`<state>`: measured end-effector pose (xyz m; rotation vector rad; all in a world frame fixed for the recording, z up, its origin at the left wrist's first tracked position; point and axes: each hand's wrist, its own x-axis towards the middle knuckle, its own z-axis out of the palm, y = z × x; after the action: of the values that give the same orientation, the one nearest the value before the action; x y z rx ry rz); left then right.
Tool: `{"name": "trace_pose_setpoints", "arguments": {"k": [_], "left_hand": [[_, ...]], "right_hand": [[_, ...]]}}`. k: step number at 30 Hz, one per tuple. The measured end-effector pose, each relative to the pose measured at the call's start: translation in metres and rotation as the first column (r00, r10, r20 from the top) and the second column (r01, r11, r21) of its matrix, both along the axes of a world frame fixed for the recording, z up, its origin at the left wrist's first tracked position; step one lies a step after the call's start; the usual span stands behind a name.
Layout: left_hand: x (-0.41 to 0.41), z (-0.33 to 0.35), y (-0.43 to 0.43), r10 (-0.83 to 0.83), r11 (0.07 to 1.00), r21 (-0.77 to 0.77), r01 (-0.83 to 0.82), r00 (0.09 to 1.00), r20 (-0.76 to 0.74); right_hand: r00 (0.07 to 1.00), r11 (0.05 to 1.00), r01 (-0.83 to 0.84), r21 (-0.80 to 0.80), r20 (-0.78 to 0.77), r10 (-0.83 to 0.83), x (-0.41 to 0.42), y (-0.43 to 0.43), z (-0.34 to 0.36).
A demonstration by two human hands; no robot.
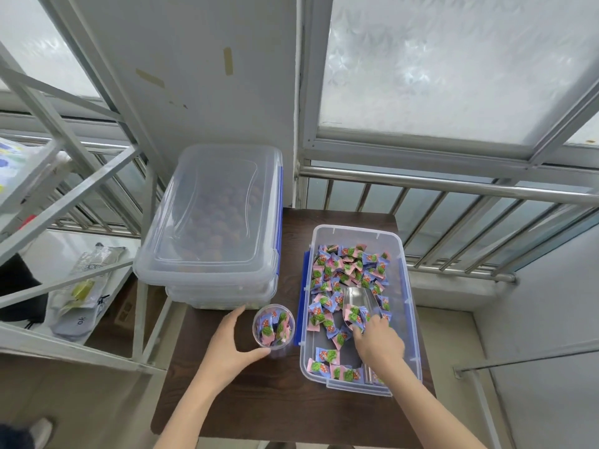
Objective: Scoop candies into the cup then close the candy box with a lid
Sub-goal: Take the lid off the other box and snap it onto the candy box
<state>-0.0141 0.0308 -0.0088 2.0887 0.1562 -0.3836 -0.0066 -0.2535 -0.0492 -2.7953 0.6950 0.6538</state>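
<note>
place: storeroom corner | cues: metal shelving (64,196), stacked lidded bins (210,222), railing (453,186)

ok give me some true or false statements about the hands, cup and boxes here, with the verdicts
1. The cup already holds wrapped candies. True.
2. The candy box has its lid on. False: it is open on top.
3. The right hand is inside the candy box at the metal scoop. True.
4. The left hand is lifting the cup off the table. False: the cup stands on the table, the hand curved beside it.
5. The stacked boxes on the left are open. False: the top one is lidded.
</note>
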Motion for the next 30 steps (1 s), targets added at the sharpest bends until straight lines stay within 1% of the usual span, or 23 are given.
{"name": "trace_pose_setpoints", "arguments": {"k": [1,2,4,5,7,8,9,10,13,14,16,18,20,22,25,28,30], "left_hand": [[-0.001,0.013,0.012,0.022,1.0,0.005,-0.022,0.999,0.047],[0.0,0.027,0.024,0.062,0.998,-0.014,-0.061,0.992,0.111],[0.008,0.06,0.046,0.192,0.981,-0.069,-0.181,0.951,0.24],[0.016,0.076,0.055,0.258,0.966,-0.092,-0.242,0.917,0.304],[0.04,0.098,0.074,0.333,0.94,-0.075,-0.334,0.844,0.42],[0.055,0.103,0.082,0.338,0.929,-0.026,-0.37,0.817,0.466],[0.072,0.105,0.09,0.331,0.916,0.04,-0.399,0.809,0.486],[0.089,0.104,0.097,0.336,0.903,0.091,-0.42,0.822,0.459],[0.126,0.088,0.11,0.368,0.9,0.155,-0.408,0.901,0.231],[0.131,0.082,0.113,0.364,0.908,0.154,-0.39,0.915,0.173],[0.136,0.071,0.117,0.355,0.92,0.131,-0.369,0.928,0.115],[0.134,0.063,0.121,0.351,0.927,0.093,-0.363,0.928,0.123],[0.131,0.063,0.123,0.361,0.93,0.022,-0.368,0.921,0.143],[0.126,0.067,0.122,0.389,0.921,-0.058,-0.385,0.91,0.141],[0.119,0.071,0.123,0.414,0.908,-0.13,-0.398,0.899,0.141],[0.104,0.084,0.114,0.439,0.893,-0.192,-0.408,0.882,0.168],[0.089,0.097,0.094,0.432,0.891,-0.246,-0.382,0.88,0.199]], "right_hand": [[0.996,0.997,-0.048,0.053,0.074,0.044,0.009,0.006,0.017],[0.983,0.985,-0.097,0.144,0.172,0.071,0.02,0.014,0.036],[0.934,0.918,-0.179,0.353,0.355,0.045,0.041,0.037,0.075],[0.908,0.873,-0.211,0.441,0.419,0.008,0.052,0.049,0.091],[0.872,0.772,-0.252,0.583,0.483,-0.079,0.074,0.076,0.112],[0.87,0.72,-0.264,0.642,0.481,-0.11,0.083,0.089,0.117],[0.876,0.672,-0.267,0.691,0.464,-0.13,0.092,0.101,0.121],[0.887,0.638,-0.262,0.725,0.441,-0.137,0.099,0.112,0.122],[0.909,0.572,-0.229,0.788,0.383,-0.164,0.117,0.139,0.119],[0.917,0.559,-0.201,0.804,0.355,-0.181,0.12,0.145,0.115],[0.919,0.575,-0.175,0.799,0.342,-0.195,0.12,0.154,0.108],[0.909,0.599,-0.186,0.779,0.367,-0.196,0.117,0.159,0.103],[0.905,0.596,-0.184,0.782,0.371,-0.209,0.115,0.162,0.1],[0.907,0.566,-0.161,0.809,0.347,-0.238,0.115,0.163,0.102],[0.901,0.5,-0.158,0.852,0.332,-0.28,0.111,0.16,0.108],[0.883,0.448,-0.204,0.871,0.361,-0.3,0.099,0.145,0.123],[0.864,0.429,-0.241,0.87,0.394,-0.313,0.085,0.128,0.132]]}}
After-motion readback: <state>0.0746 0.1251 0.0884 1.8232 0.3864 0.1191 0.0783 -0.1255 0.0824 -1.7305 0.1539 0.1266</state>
